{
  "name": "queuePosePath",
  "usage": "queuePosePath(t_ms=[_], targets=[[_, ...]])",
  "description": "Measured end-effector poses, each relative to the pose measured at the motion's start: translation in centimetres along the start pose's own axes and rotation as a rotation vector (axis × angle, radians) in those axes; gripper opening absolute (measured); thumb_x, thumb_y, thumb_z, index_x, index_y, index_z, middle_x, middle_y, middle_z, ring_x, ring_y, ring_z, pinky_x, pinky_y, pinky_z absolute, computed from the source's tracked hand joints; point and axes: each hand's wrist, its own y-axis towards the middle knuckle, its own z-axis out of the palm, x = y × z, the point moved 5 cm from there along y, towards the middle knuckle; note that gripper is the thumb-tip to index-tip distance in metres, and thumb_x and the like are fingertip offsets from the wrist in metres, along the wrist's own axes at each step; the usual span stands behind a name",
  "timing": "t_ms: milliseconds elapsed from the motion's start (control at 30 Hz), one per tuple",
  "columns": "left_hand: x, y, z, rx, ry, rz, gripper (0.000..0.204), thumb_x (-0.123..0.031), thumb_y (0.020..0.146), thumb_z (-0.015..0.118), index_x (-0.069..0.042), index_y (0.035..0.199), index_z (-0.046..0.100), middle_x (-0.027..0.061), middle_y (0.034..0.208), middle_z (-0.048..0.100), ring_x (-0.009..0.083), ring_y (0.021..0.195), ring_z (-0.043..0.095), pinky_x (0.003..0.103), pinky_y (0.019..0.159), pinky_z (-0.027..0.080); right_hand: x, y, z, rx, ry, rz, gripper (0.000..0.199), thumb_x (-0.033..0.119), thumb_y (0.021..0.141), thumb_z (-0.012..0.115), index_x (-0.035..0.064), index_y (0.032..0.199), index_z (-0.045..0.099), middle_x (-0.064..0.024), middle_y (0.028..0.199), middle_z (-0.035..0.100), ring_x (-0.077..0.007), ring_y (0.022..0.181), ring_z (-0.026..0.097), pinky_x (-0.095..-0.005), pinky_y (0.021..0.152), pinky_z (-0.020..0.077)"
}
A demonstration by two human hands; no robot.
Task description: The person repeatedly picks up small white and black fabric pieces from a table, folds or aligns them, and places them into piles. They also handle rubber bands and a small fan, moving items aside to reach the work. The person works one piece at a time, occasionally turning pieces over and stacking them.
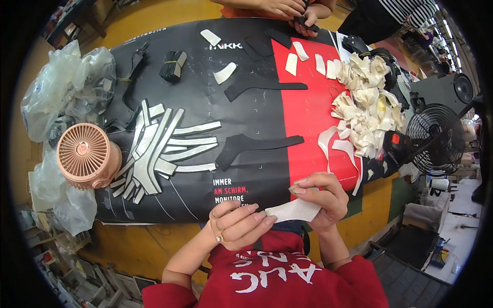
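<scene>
Close to my body, a short white curved strip [294,211] is stretched between my hands over the table's near edge. My left hand [237,224], with a ring on one finger, pinches the strip's left end. The other end is gripped in my right hand [328,199], whose thumb and fingertips are drawn together above it. Ahead lie two black curved pieces, one nearer [257,146] and one farther [264,88]. Several long pale strips with dark edges [162,146] fan out in a pile left of them. Small white pieces [224,73] are scattered farther back.
A pink fan [84,155] stands at the left by clear plastic bags [74,87]. Crumpled cream scraps [367,102] are heaped on the right, before a black fan [436,138]. A black bundle [173,66] lies far left. Across the table, a co-worker's hands [303,15] hold something dark.
</scene>
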Motion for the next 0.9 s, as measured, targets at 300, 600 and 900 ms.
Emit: queuePosePath(t_ms=[300,600,900], targets=[[0.7,-0.3,-0.2,-0.022,0.096,0.070,0.031,-0.019,0.074,0.085,-0.024,0.101,0.071,-0.0063,0.107,0.056,0.0120,0.102,0.057,0.031,0.088,0.045,0.3,1.5,0.2,0.007,-0.145,-0.284,0.034,0.007,0.070,0.084,0.0154,0.102,0.078,-0.0049,0.103,0.067,-0.0187,0.081,0.068,-0.0315,0.069,0.0538],[2.0,-0.3,-1.0,-0.015,0.107,0.004,0.038,-0.016,0.069,0.088,-0.024,0.102,0.071,-0.0042,0.109,0.053,0.0130,0.099,0.058,0.031,0.085,0.047,1.2,0.7,0.1,0.095,-0.486,-0.486,0.041,0.006,0.071,0.087,0.0216,0.107,0.077,0.0002,0.115,0.062,-0.0151,0.095,0.065,-0.0314,0.079,0.0551],[3.9,0.3,0.1,0.043,-0.081,-0.433,0.025,-0.001,0.077,0.079,-0.013,0.097,0.071,0.0012,0.102,0.061,0.0187,0.087,0.063,0.034,0.074,0.049,-0.8,2.0,1.6,0.176,-0.352,-0.278,0.055,0.004,0.069,0.083,0.0129,0.122,0.069,-0.0114,0.125,0.060,-0.0267,0.106,0.062,-0.0381,0.089,0.0518]])
